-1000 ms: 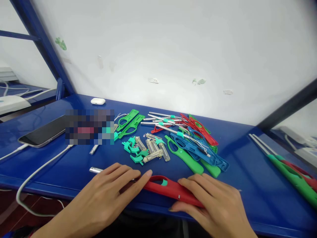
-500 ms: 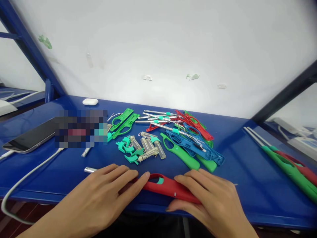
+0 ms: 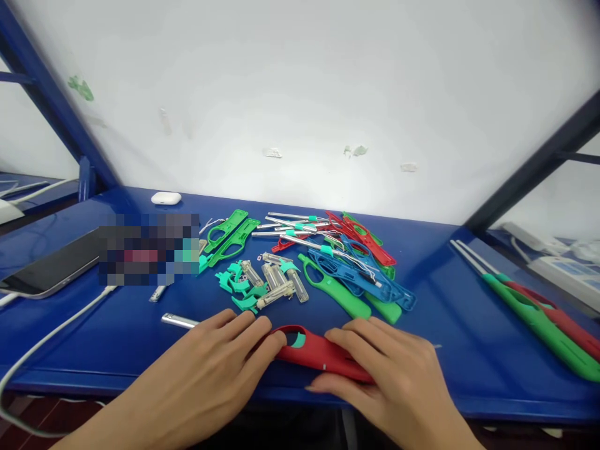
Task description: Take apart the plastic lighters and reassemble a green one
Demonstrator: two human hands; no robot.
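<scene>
A red long-nosed lighter (image 3: 312,356) lies along the front edge of the blue bench (image 3: 450,312), its metal tube (image 3: 175,320) sticking out to the left. My left hand (image 3: 220,356) lies over the tube end with fingers together and the thumb against the red finger loop. My right hand (image 3: 394,375) is curled over the red handle, thumb underneath at the bench edge. Just behind my hands lies a cluster of clear fuel tanks with teal triggers (image 3: 267,284).
A pile of blue shells (image 3: 365,278), green shells (image 3: 227,234), red shells and metal tubes (image 3: 290,225) fills the middle. A green and a red finished lighter (image 3: 539,312) lie at the right. A phone (image 3: 51,265), white cable (image 3: 47,337) and earbud case (image 3: 165,198) sit left.
Both hands stay on the red lighter; the left thumb has closed in onto the finger loop. The view has shifted slightly, so everything sits a little further left.
</scene>
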